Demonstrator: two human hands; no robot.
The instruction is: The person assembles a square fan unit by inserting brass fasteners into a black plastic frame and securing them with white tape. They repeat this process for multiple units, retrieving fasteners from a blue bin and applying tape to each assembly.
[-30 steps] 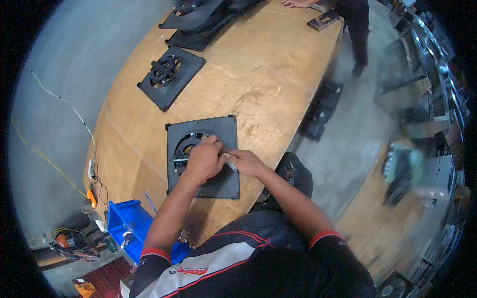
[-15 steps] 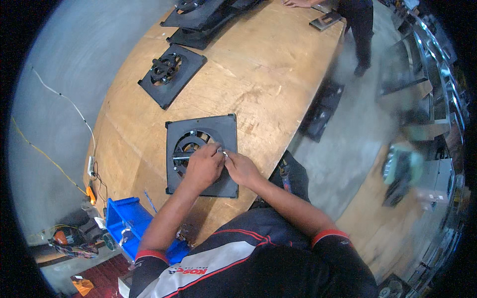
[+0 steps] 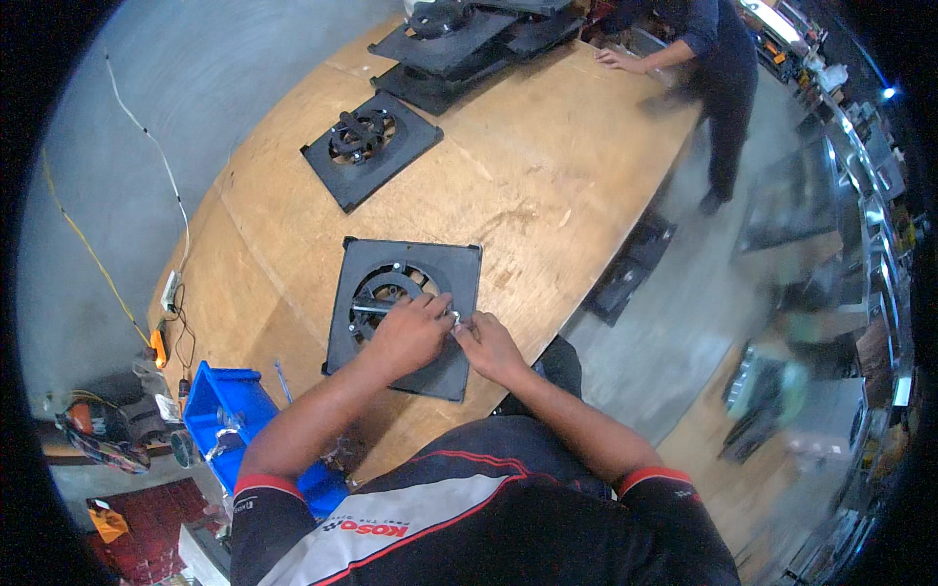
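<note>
A square black plate (image 3: 457, 272) with a round slotted opening and a bar across its ring lies flat on the wooden table in front of me. My left hand (image 3: 414, 334) rests over the ring's right side, fingers curled together toward the plate's right part. Close beside it, my right hand (image 3: 491, 350) pinches a small silvery piece (image 3: 456, 318) between thumb and forefinger. Both hands' fingertips meet around this piece, which is too small to name. What the left fingers grip is mostly hidden.
Another black plate (image 3: 327, 168) lies farther up the wooden table (image 3: 547, 176), with a stack of black plates (image 3: 430, 90) behind. A blue bin (image 3: 220, 391) stands left of my left forearm. A co-worker's hand (image 3: 622, 62) rests on the far right table edge.
My head view has shifted, so the table sits slightly differently and more of the co-worker shows. My hands stay together over the plate's right side, the fingers slightly rearranged.
</note>
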